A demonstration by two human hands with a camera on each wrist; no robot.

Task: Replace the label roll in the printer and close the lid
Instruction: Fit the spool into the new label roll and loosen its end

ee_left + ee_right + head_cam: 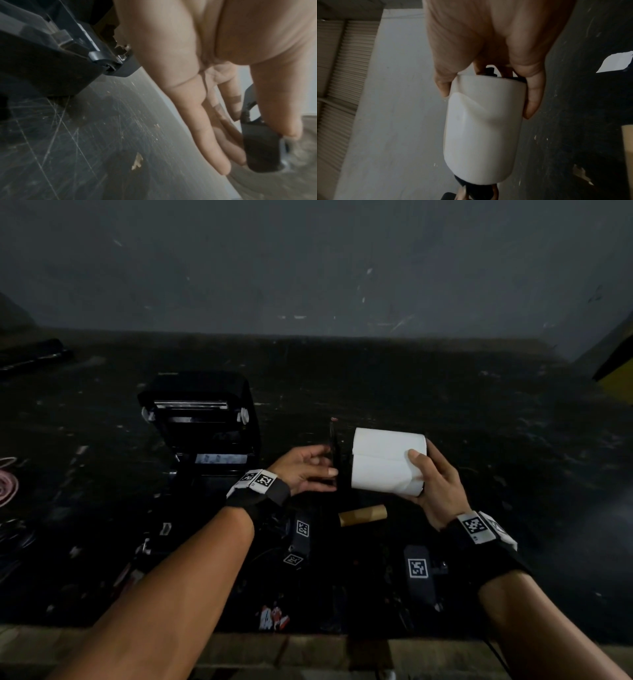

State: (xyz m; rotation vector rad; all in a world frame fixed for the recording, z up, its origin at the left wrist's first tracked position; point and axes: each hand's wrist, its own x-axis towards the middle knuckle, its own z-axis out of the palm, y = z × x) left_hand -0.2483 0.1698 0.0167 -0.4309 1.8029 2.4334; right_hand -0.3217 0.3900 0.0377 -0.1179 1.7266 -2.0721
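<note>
I hold the new label roll (387, 462) in my right hand (435, 484), thumb and fingers curled round its far end. My left hand (305, 470) pinches the black end guide (334, 457) of the spindle, thumb on one face, nearly straight fingers on the other. To seat the guide well, I judge it best to keep it square to the roll's axis and press it flush against the paper. The roll lies between both hands, above the tabletop (479, 412). The printer (202, 422) stands just left, lid open. The empty cardboard core (363, 515) lies below the roll.
</note>
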